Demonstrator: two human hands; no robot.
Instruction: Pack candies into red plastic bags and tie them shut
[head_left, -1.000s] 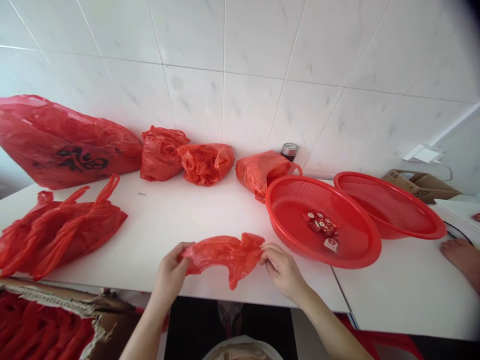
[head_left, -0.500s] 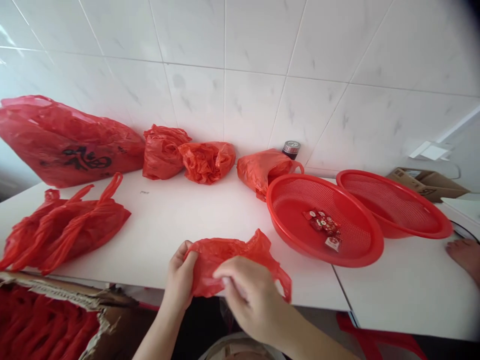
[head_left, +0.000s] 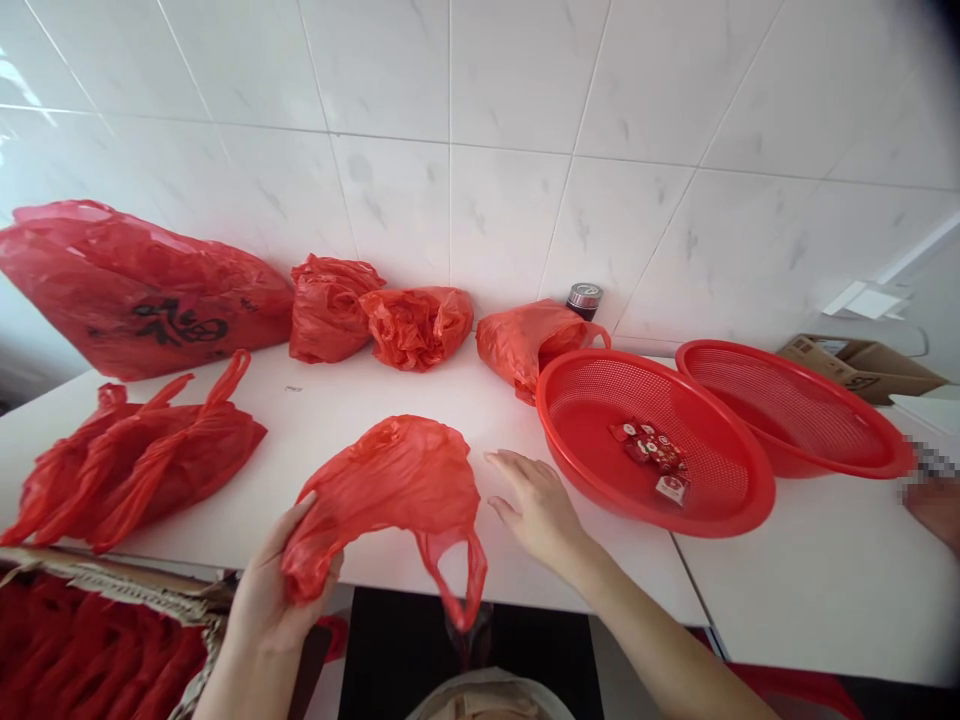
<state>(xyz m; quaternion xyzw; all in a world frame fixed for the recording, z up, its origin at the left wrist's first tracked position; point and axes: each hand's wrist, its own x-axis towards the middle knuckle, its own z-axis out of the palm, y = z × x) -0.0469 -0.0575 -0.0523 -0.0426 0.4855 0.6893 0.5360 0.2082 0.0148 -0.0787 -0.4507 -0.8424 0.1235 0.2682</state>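
Note:
My left hand [head_left: 281,580] is closed around the gathered end of a thin red plastic bag [head_left: 397,475]. The bag spreads out to the right over the white table [head_left: 502,580], and its handle loop hangs down past the front edge. Just right of the bag, my right hand [head_left: 536,505] has its fingers apart and holds nothing. Beside that hand stands a red perforated plastic basket [head_left: 577,470] with several small red and white wrapped packets [head_left: 649,445] inside.
A second red basket [head_left: 847,460] sits behind the first. Along the wall are a large red bag [head_left: 172,300], crumpled red bags [head_left: 420,325] and a dark jar [head_left: 585,297]. Filled red bags [head_left: 150,460] lie left, above a carton [head_left: 202,590]. Another person's hand [head_left: 934,510] is at right.
My left hand has moved left and down with the bag. The bag has spread out, and my right hand has come off it, moving up and opening.

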